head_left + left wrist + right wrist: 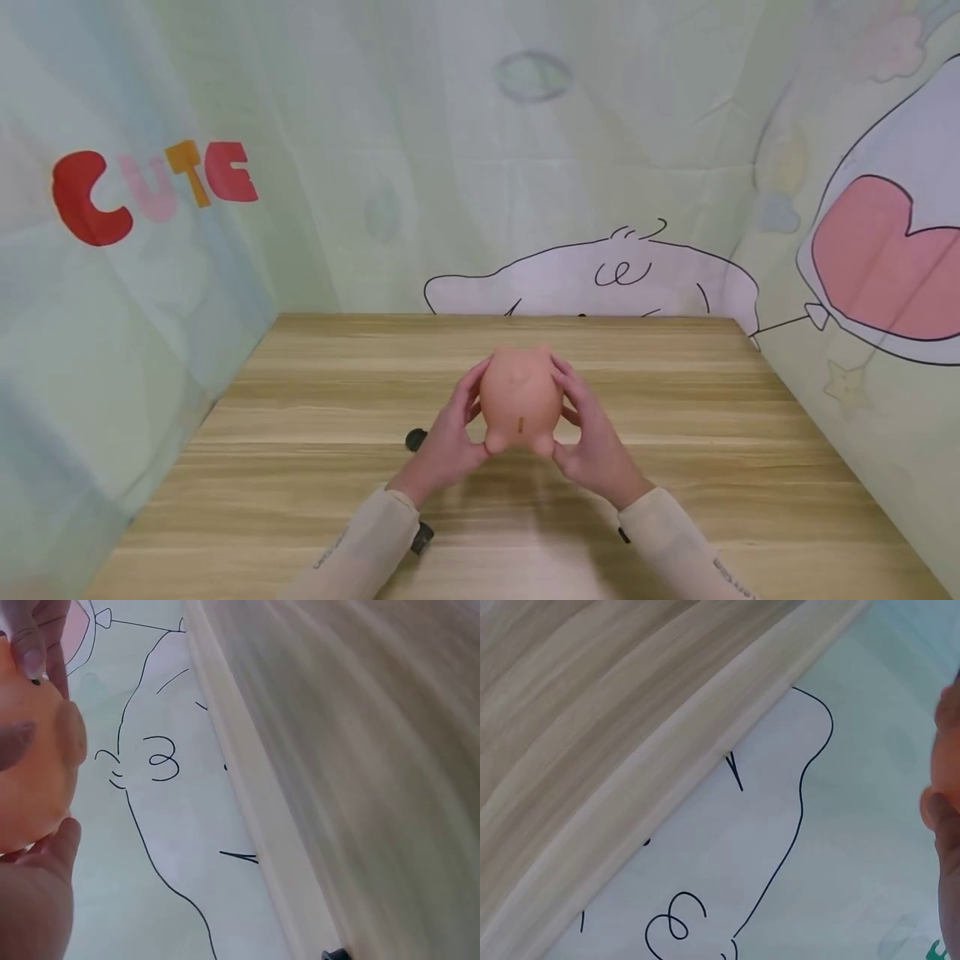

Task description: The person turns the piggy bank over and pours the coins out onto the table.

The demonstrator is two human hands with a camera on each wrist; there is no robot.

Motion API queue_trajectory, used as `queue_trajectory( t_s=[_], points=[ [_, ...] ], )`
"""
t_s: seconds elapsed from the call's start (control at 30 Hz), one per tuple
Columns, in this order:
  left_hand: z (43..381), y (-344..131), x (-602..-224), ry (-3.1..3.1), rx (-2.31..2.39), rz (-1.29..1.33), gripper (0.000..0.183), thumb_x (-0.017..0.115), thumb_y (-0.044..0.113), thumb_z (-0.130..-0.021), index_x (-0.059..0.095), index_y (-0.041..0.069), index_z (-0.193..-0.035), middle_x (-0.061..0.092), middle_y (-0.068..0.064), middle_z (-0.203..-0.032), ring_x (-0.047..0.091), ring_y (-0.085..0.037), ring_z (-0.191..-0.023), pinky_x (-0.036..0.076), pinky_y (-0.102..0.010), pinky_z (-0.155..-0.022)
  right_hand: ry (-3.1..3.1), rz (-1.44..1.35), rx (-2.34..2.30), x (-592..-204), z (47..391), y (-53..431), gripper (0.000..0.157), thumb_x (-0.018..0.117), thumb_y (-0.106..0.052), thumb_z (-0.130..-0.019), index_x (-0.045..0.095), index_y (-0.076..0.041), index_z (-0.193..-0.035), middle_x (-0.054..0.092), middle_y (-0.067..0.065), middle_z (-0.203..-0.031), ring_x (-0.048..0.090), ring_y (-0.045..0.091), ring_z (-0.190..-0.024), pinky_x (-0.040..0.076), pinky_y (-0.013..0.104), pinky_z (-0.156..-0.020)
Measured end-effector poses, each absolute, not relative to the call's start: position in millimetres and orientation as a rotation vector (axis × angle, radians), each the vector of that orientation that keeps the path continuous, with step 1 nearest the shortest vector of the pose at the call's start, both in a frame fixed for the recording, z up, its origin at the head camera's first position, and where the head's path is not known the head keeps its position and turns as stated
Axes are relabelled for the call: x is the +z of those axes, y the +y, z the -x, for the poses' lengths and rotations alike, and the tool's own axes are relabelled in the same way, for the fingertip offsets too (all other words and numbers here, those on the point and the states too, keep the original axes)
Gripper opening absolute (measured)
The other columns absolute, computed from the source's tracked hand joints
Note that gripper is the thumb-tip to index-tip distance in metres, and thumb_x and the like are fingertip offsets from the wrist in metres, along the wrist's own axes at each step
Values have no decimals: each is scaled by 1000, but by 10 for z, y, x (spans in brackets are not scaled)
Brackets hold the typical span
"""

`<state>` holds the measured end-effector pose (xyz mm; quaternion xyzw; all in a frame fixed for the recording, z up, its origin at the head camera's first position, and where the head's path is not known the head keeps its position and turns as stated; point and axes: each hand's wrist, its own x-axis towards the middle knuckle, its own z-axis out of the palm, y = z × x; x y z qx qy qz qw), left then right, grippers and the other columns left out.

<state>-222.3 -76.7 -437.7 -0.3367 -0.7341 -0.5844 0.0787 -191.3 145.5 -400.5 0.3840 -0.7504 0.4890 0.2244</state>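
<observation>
Between both hands, a round pink piggy bank [521, 387] is held over the table, with a narrow slot visible in it. My left hand [448, 440] grips its left side, fingers curled round the body and thumb at a stubby foot. On the opposite side my right hand [597, 443] grips it the same way. In the left wrist view the piggy bank [49, 772], orange in that light, shows its snout, and the left hand [34, 900] is partly cut off. Only a sliver of the piggy bank [945, 765] and of the right hand [951, 847] appears in the right wrist view.
A wood-grain table [330, 375] lies beneath the hands. Small dark objects [416, 439] show beside the left forearm. Printed curtains [360, 167] enclose the table's back and sides, with the back one close behind the far edge.
</observation>
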Motion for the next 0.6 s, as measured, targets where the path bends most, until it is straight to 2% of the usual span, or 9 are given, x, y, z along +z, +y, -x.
queue_trajectory(
  t_s=[0.17,0.4,0.5,0.6],
  points=[
    [2194,-743,-4330,-2185,-1663,1010,107,75,-18,-75,20,23,-157,26,2,-160,33,-23,-142,40,-47,-107,-1975,-1134,1249,-4136,2008,1495,88,69,35,-58,34,17,-137,29,39,-146,33,34,-142,52,56,-84],
    [2207,-715,-4320,-2152,-1573,1057,105,75,-21,-73,21,16,-155,26,-3,-161,34,-26,-141,43,-47,-104,-1922,-1152,1154,-4264,2100,1569,90,74,32,-56,35,16,-136,31,36,-148,34,34,-141,49,36,-95],
    [2209,-733,-4302,-2211,-1578,1027,104,77,-15,-74,22,20,-156,28,2,-159,37,-23,-139,47,-42,-101,-1958,-1144,1180,-4170,2025,1556,89,75,32,-58,34,19,-136,31,38,-146,39,31,-138,53,38,-89],
    [2215,-766,-4292,-2289,-1628,985,103,80,-5,-77,23,23,-157,32,5,-157,41,-20,-135,51,-38,-95,-2039,-1105,1253,-4066,1944,1556,90,77,29,-61,32,20,-139,33,37,-145,48,35,-129,58,41,-79]
  ],
)
